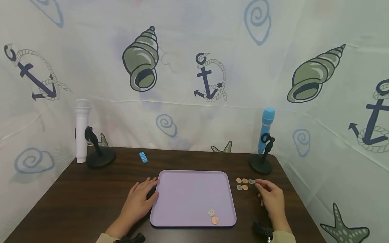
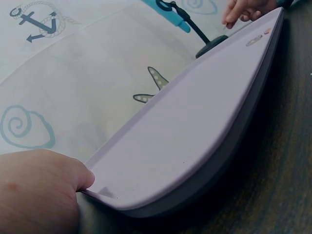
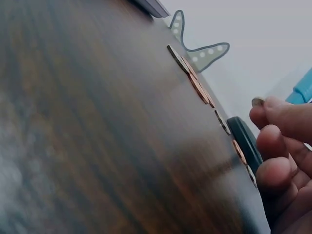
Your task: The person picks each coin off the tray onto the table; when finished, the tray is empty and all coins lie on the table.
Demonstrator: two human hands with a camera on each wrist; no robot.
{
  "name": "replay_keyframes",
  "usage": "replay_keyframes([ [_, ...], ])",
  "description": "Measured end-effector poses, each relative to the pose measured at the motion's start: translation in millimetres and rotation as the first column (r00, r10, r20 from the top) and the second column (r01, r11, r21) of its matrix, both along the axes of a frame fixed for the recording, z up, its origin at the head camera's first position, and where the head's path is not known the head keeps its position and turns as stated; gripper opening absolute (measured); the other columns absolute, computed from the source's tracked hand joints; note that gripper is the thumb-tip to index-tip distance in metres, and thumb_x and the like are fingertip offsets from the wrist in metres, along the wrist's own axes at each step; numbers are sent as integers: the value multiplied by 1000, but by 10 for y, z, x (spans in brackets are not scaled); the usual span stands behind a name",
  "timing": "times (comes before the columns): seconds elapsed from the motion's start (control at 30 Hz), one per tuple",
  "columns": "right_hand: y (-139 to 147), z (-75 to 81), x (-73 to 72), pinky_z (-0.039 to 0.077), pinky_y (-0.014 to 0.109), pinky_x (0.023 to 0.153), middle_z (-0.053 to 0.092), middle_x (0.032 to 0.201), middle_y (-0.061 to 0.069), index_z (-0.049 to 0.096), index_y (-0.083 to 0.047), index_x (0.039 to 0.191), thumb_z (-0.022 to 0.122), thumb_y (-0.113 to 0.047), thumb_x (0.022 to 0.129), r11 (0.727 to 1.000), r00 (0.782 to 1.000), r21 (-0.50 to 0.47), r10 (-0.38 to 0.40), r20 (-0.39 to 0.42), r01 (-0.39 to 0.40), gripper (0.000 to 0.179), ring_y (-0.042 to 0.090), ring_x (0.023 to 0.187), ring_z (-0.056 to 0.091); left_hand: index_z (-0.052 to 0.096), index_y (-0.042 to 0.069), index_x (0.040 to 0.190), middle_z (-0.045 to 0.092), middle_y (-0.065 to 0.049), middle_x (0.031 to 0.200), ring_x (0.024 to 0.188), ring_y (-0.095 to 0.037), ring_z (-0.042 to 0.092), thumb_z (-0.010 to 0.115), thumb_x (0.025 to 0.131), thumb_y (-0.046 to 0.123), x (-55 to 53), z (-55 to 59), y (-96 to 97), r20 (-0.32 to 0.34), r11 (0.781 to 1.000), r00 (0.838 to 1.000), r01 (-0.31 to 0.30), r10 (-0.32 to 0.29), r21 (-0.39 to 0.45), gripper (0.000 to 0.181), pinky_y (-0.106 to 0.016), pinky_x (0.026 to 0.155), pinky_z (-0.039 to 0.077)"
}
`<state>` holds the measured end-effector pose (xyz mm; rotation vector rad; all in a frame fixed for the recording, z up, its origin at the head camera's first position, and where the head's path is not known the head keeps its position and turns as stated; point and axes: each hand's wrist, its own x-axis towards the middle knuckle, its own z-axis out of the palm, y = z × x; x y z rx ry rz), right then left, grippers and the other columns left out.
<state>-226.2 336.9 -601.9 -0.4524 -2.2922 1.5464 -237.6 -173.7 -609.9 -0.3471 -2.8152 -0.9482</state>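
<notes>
My right hand (image 1: 273, 199) pinches a small coin (image 3: 257, 102) between thumb and forefinger, just above the table. Beside it, to the right of the tray, lie several copper coins (image 1: 244, 187) and silver coins (image 1: 239, 187); in the right wrist view some more coins (image 3: 239, 151) lie close to the curled fingers. My left hand (image 1: 138, 202) rests with spread fingers at the left edge of a lilac tray (image 1: 188, 199). On the tray, near its front right corner, are one silver coin (image 1: 211, 212) and one copper coin (image 1: 214, 220).
A white microphone (image 1: 82, 131) and a black stand (image 1: 100, 157) are at the back left. At the back right, a blue microphone (image 1: 266, 130) leans by another black stand (image 1: 260, 164). A blue toy brick (image 1: 143, 157) lies behind the tray. A printed cloth hangs behind the table.
</notes>
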Motion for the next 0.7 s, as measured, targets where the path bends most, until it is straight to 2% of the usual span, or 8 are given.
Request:
replay_keyframes([
  [0.2, 27, -28, 3, 55, 34, 44, 76, 92, 16, 82, -12, 119, 80, -25, 102, 995, 1000, 96, -12, 16, 10, 21, 17, 54, 61, 61, 20, 156, 56, -9, 166, 163, -40, 39, 72, 105, 31, -6, -3, -2, 11, 1000, 1000, 2, -2, -12, 53, -72, 132, 13],
  [0.3, 25, -39, -6, 54, 32, 46, 80, 104, 14, 82, -13, 119, 81, -25, 101, 985, 999, 174, -9, 32, 3, 22, 16, 57, 61, 61, 20, 157, 56, -8, 166, 163, -40, 39, 71, 106, 31, 8, -22, -11, 20, 1000, 1000, -3, 4, -15, 53, -72, 132, 13],
  [0.37, 27, -57, -11, 54, 28, 50, 81, 117, 13, 82, -13, 118, 82, -25, 100, 974, 999, 227, 0, 47, -11, 22, 12, 63, 62, 60, 21, 157, 56, -8, 166, 163, -40, 39, 71, 106, 31, 22, -34, -17, 29, 1000, 1000, -7, 7, -18, 53, -72, 132, 14],
  [0.43, 29, -79, -15, 54, 25, 55, 81, 123, 13, 83, -12, 116, 84, -24, 99, 964, 998, 266, 11, 66, -29, 21, 10, 67, 63, 60, 21, 157, 56, -8, 166, 163, -40, 39, 71, 106, 31, 31, -41, -20, 39, 1000, 999, -9, 9, -22, 54, -72, 132, 14],
  [0.53, 39, -90, -10, 53, 23, 60, 82, 114, 12, 85, -12, 113, 85, -24, 98, 952, 995, 300, 27, 99, -56, 19, 10, 70, 63, 60, 20, 158, 55, -8, 167, 163, -39, 38, 71, 106, 31, 27, -33, -18, 43, 1000, 999, -6, 7, -24, 54, -71, 132, 13],
  [0.63, 44, -60, -5, 50, 24, 60, 79, 100, 8, 86, -13, 110, 84, -23, 97, 945, 991, 316, 40, 128, -79, 17, 12, 67, 62, 60, 20, 157, 55, -8, 167, 163, -39, 39, 71, 106, 31, 5, -11, -11, 32, 1000, 999, -3, 3, -16, 54, -71, 132, 13],
  [0.7, 47, -34, -13, 50, 25, 60, 78, 98, 7, 86, -14, 110, 84, -23, 97, 938, 989, 335, 49, 139, -94, 16, 15, 68, 62, 60, 19, 157, 55, -9, 167, 163, -40, 39, 71, 105, 31, -1, -1, -7, 25, 1000, 1000, -4, 4, -12, 54, -72, 132, 13],
])
